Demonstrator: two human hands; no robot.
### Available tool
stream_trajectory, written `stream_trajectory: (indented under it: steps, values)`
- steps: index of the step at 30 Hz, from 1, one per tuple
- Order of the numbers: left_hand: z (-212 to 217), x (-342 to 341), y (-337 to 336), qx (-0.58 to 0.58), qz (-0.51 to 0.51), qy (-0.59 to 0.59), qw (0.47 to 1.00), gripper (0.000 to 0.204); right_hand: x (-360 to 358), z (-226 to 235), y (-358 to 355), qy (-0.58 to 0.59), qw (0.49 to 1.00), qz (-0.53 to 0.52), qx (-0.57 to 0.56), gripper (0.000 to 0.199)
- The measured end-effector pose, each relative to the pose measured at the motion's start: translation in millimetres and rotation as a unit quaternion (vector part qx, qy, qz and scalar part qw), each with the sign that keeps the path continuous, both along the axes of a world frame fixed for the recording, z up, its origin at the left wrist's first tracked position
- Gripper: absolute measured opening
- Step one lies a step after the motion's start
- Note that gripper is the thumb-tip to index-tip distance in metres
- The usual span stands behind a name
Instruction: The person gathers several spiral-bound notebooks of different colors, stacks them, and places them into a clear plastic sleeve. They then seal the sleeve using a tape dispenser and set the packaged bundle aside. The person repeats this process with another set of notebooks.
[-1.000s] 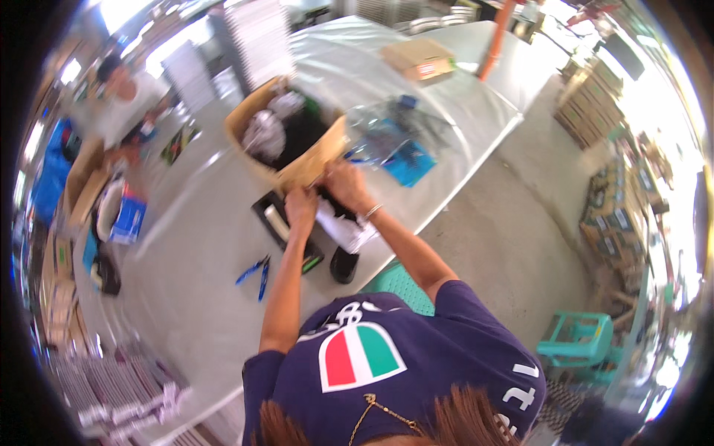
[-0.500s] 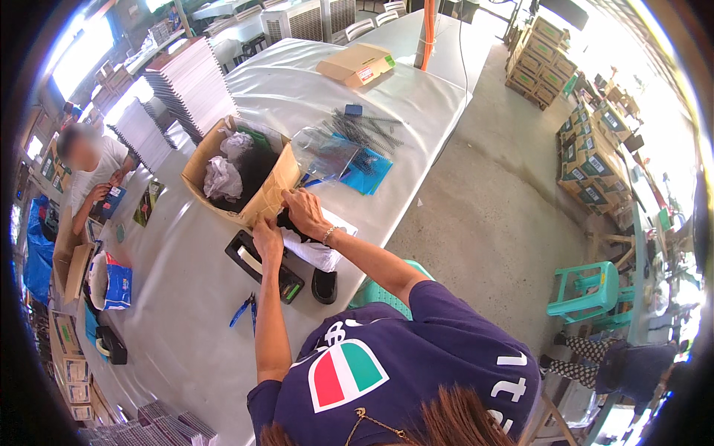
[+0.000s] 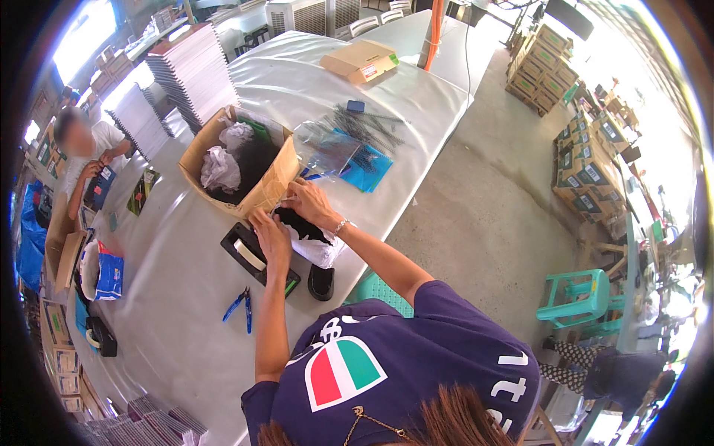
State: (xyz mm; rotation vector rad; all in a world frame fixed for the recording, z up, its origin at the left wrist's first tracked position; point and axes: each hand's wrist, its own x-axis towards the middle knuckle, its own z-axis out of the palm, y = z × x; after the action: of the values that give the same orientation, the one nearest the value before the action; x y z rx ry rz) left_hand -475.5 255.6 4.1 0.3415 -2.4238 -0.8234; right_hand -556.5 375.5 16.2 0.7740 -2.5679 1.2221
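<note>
My left hand (image 3: 272, 236) and my right hand (image 3: 311, 204) are close together at the near side of an open cardboard box (image 3: 271, 187). Both hands have bent, closed fingertips; what they pinch is too small to make out. Inside the box are crumpled whitish plastic (image 3: 221, 169) and a dark mass (image 3: 256, 165). Below my right hand lies a white plastic bag (image 3: 321, 254) with black material showing in its mouth. A black tape dispenser (image 3: 236, 241) stands partly under my left hand and wrist. Near it lie blue-handled pliers (image 3: 239, 306) and a rounded black object (image 3: 321, 284).
Right of the box are clear plastic, a blue notebook (image 3: 366, 172) and black binding coils (image 3: 364, 126). A flat carton (image 3: 360, 61) lies farther back. Tall stacks of spiral-bound books (image 3: 195, 74) stand at the left, near a seated person (image 3: 89, 152). Green stools (image 3: 573, 297) stand right.
My hands have slid down a little from the box wall toward the bag, and my left fingers have straightened somewhat. More black material shows in the bag. The view has shifted slightly.
</note>
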Motion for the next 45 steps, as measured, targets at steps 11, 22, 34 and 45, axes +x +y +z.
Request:
stream_trajectory:
  steps: [11,22,34,45]
  values:
    - [34,97,47,-0.103,-0.295,-0.029,0.95,0.037,92,-4,49,-0.012,0.975,-0.133,0.177,0.016]
    - [22,90,38,-0.068,-0.263,-0.038,0.962,0.03,96,11,56,0.025,0.973,-0.146,0.18,0.005]
    - [-11,105,31,-0.106,-0.277,-0.001,0.955,0.025,61,9,67,0.015,0.973,-0.185,0.136,0.017]
    - [9,93,59,-0.199,-0.275,-0.03,0.94,0.014,41,-3,69,0.003,0.991,-0.092,0.096,0.027]
